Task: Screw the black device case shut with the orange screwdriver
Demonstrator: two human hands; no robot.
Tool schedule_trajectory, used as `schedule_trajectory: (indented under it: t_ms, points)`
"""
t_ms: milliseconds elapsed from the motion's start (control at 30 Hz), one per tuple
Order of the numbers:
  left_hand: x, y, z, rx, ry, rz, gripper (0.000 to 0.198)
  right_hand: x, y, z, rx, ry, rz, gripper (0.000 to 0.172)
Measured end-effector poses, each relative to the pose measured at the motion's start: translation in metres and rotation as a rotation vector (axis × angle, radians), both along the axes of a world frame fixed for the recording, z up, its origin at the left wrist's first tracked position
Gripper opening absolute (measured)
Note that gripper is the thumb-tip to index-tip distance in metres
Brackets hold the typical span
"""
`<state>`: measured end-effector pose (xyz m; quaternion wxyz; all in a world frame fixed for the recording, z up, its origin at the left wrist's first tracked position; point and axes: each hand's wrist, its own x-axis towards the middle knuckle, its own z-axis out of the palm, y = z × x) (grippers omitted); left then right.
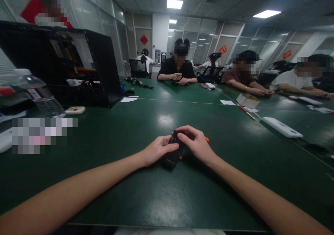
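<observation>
A flat black case-like object (172, 157) with faint green lettering near its lower edge is tilted just above the table in front of me. My left hand (159, 150) grips it from the left, with the thumb lying across its face. My right hand (194, 142) is closed on its upper right part, thumb and fingers at the top edge. Beside the right hand's knuckles a bit of something orange (207, 139) shows; the rest of it is hidden behind the hand. Most fingertips under the case are out of sight.
On the left of the green table (117, 193) stand an open black computer case (101, 68) and a plastic bottle (43, 95). To the right lie a white power bank-like block (281, 127), a small open box (247, 101) and a red pencil-like stick (246, 112). Other people sit across the table.
</observation>
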<state>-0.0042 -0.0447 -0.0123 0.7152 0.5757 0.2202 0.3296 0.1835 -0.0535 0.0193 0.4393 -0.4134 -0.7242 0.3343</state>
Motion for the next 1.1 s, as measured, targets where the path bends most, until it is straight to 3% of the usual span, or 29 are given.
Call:
schedule_trajectory:
  t_ms: [133, 300, 433, 600, 733, 833, 967, 1100]
  points:
    - [0.000, 0.001, -0.001, -0.030, -0.047, 0.038, 0.043, 0.017, 0.010, 0.006, 0.106, -0.206, -0.055, 0.039]
    - [0.001, 0.003, -0.003, -0.030, -0.079, 0.127, 0.044, 0.069, 0.027, 0.006, 0.202, -0.516, -0.184, 0.048]
    - [0.002, 0.001, -0.001, -0.031, -0.073, 0.172, 0.041, 0.092, 0.037, 0.003, 0.191, -0.635, -0.133, 0.029]
    - [0.004, 0.002, -0.002, -0.041, -0.094, 0.242, 0.042, 0.078, 0.031, 0.013, 0.303, -0.515, -0.228, 0.026]
    - [0.006, 0.004, -0.005, -0.038, -0.103, 0.289, 0.044, 0.063, 0.011, 0.027, 0.451, -0.282, -0.427, 0.030]
    - [0.006, 0.005, -0.007, -0.023, -0.092, 0.326, 0.043, 0.056, -0.003, 0.032, 0.631, -0.062, -0.512, 0.023]
    - [0.006, 0.006, -0.008, 0.003, -0.101, 0.367, 0.041, 0.046, -0.013, 0.033, 0.914, -0.071, -0.367, 0.017]
    - [0.007, 0.006, -0.010, 0.033, -0.090, 0.396, 0.038, 0.036, -0.018, 0.034, 0.991, -0.131, -0.231, 0.021]
